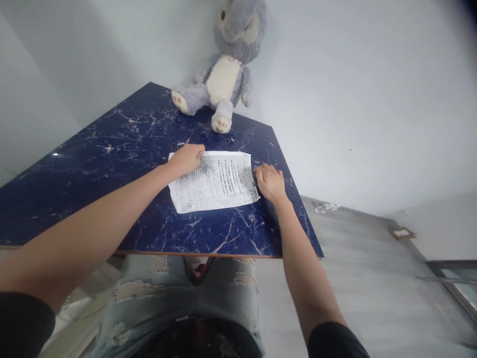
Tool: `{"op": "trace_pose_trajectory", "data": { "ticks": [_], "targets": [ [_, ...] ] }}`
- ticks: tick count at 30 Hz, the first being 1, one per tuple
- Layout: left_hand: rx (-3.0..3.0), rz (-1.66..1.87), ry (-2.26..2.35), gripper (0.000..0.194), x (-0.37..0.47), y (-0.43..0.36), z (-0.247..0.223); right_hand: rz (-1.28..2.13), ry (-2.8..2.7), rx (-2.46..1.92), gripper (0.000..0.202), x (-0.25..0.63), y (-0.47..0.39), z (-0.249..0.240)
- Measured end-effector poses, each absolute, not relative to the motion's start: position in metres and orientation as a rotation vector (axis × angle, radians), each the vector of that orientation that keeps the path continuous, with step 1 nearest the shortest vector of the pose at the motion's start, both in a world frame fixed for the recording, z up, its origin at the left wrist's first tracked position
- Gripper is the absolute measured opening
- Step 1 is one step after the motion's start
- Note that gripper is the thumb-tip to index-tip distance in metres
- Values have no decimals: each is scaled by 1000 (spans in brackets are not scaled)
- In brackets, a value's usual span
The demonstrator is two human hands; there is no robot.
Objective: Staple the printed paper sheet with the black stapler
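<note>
A wrinkled white printed sheet (pixel 212 184) lies on the blue marbled table (pixel 149 129), with lines of dark text across it. Over its far left edge, my left hand (pixel 188 158) is closed, its fingers curled on the sheet. Just beyond the right edge of the sheet is my right hand (pixel 270 181), palm down with curled fingers. A small dark thing shows at its fingertips, too little of it visible to name.
A grey and cream plush toy (pixel 223 79) sits at the table's far corner against the wall. On the floor to the right lie a clear crumpled wrapper (pixel 327 207) and a brown box (pixel 402 232). My legs in ripped jeans (pixel 156 293) are below the near edge.
</note>
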State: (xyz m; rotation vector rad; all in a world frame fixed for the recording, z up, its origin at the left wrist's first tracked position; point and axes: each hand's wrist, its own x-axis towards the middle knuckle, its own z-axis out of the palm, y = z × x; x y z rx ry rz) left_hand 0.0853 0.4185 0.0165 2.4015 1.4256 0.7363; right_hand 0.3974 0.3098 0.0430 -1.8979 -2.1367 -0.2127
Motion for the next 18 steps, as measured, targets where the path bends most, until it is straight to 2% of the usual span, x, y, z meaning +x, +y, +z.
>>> {"op": "trace_pose_trajectory", "data": {
  "ticks": [18],
  "targets": [
    [2404,777,1377,21,86,420,14,-241,-2233,-1769,54,408,314,36]
  ]
}}
